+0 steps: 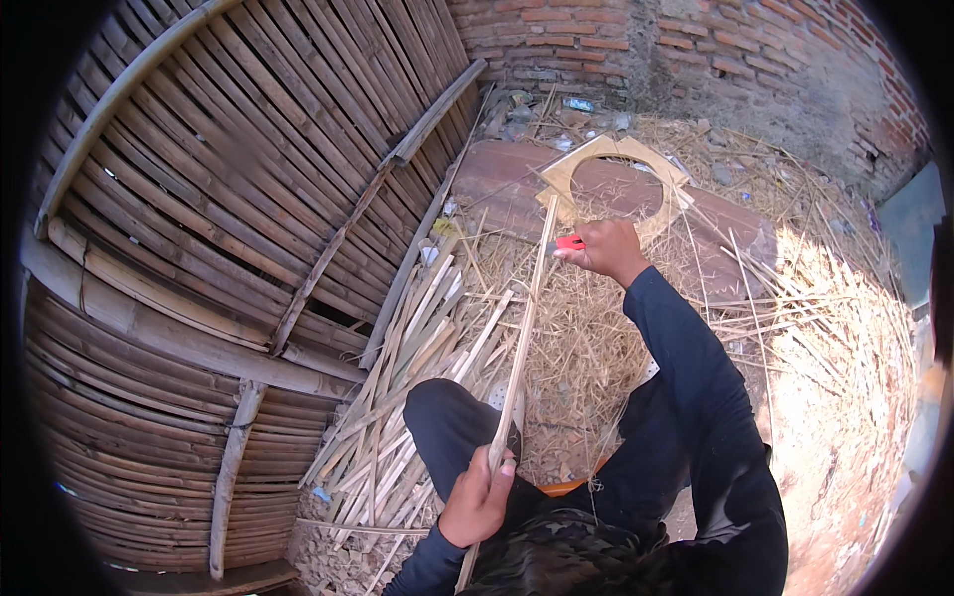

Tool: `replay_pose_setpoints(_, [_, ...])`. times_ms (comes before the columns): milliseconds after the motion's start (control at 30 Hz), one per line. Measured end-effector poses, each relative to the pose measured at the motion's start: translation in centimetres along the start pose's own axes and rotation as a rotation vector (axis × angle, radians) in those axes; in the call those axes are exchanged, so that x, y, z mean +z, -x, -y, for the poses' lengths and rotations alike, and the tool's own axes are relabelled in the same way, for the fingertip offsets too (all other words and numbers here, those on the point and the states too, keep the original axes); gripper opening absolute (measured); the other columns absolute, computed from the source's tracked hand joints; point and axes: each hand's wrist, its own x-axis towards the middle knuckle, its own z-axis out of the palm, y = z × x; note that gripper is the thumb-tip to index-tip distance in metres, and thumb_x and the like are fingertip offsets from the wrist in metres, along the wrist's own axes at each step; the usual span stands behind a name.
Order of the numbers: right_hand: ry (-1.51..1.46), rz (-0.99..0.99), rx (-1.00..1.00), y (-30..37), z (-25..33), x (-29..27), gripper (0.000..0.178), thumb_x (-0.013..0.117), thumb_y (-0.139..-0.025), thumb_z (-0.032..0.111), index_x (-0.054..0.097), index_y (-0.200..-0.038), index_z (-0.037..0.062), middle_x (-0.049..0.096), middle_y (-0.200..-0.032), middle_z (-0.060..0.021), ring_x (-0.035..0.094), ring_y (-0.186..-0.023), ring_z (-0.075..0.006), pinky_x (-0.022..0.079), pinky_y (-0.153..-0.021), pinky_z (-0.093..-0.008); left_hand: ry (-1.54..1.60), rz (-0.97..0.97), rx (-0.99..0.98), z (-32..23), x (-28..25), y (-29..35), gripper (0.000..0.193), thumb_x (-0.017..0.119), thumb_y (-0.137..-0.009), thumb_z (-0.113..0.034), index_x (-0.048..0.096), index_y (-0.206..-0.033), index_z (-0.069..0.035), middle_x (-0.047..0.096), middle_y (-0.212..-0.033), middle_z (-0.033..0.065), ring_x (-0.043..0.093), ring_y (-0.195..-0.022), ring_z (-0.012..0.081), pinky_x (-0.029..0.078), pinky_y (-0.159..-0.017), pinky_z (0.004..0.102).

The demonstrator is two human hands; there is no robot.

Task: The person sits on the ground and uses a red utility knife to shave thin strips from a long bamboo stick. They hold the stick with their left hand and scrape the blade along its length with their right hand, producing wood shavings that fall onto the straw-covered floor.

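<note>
Above a litter of bamboo shavings (586, 328), on the ground: long bamboo strip (524, 338) running from near knee up toward plywood ring (616, 174). Left hand (477, 497), fingers clamped round strip's lower end. Right hand (608, 248), fingers closed on red-handled knife (568, 241), blade against strip's upper part. Beside, left: pile of split slats (407, 397), woven bamboo panel (229, 199).
</note>
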Motion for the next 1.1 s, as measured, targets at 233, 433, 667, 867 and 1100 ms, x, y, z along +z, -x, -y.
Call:
replay_pose_setpoints(233, [0.006, 0.078, -0.022, 0.8, -1.8, 2.1, 0.067, 0.048, -0.075, 0.077, 0.064, -0.062, 0.0126, 0.056, -0.049, -0.0066, 0.059, -0.047, -0.0248, 0.044, -0.045, -0.0380, -0.021, -0.058, 0.110, 2.0, 0.9, 0.4, 0.020, 0.044, -0.099, -0.019, 0.050, -0.109, -0.003, 0.048, -0.067, 0.0012, 0.047, -0.060, 0.0100, 0.040, -0.057, 0.0270])
replay_pose_setpoints(433, [0.015, 0.107, 0.017, 1.0, -3.0, 3.0, 0.067, 0.049, -0.075, 0.076, 0.065, -0.065, 0.0123, 0.059, -0.053, -0.0065, 0.060, -0.049, -0.0248, 0.044, -0.047, -0.0374, 0.080, 0.008, -0.035, 3.9, 0.7, 0.4, 0.021, 0.041, -0.099, -0.017, 0.050, -0.110, -0.002, 0.052, -0.070, 0.0076, 0.052, -0.060, 0.0161, 0.044, -0.059, 0.0306])
replay_pose_setpoints(667, [0.025, 0.145, 0.002, 1.7, -3.7, 3.7, 0.064, 0.051, -0.074, 0.075, 0.057, -0.061, 0.0122, 0.059, -0.056, -0.0083, 0.059, -0.051, -0.0287, 0.043, -0.047, -0.0409, 0.386, 0.109, -0.078, 5.0, 0.3, 0.4, 0.023, 0.038, -0.102, -0.025, 0.045, -0.115, -0.007, 0.038, -0.066, -0.0034, 0.029, -0.047, 0.0028, 0.027, -0.042, 0.0194])
replay_pose_setpoints(867, [-0.028, 0.053, -0.264, 3.1, -7.3, 3.1, 0.062, 0.055, -0.068, 0.077, 0.057, -0.062, 0.0148, 0.056, -0.054, -0.0053, 0.059, -0.052, -0.0268, 0.043, -0.049, -0.0400, 0.450, 0.201, -0.156, 4.4, 0.4, 1.9, 0.022, 0.038, -0.102, -0.024, 0.045, -0.115, -0.007, 0.038, -0.067, -0.0030, 0.029, -0.047, 0.0035, 0.027, -0.042, 0.0199])
replay_pose_setpoints(1100, [0.036, 0.146, 1.191, 6.1, -13.6, 1.7, 0.073, 0.038, -0.085, 0.071, 0.069, -0.087, 0.0053, 0.067, -0.081, -0.0182, 0.064, -0.073, -0.0359, 0.048, -0.066, -0.0470, 0.526, 0.135, -0.266, 3.9, -1.4, 5.2, 0.018, 0.037, -0.102, -0.021, 0.045, -0.112, -0.009, 0.037, -0.064, -0.0022, 0.028, -0.046, 0.0044, 0.025, -0.041, 0.0213])
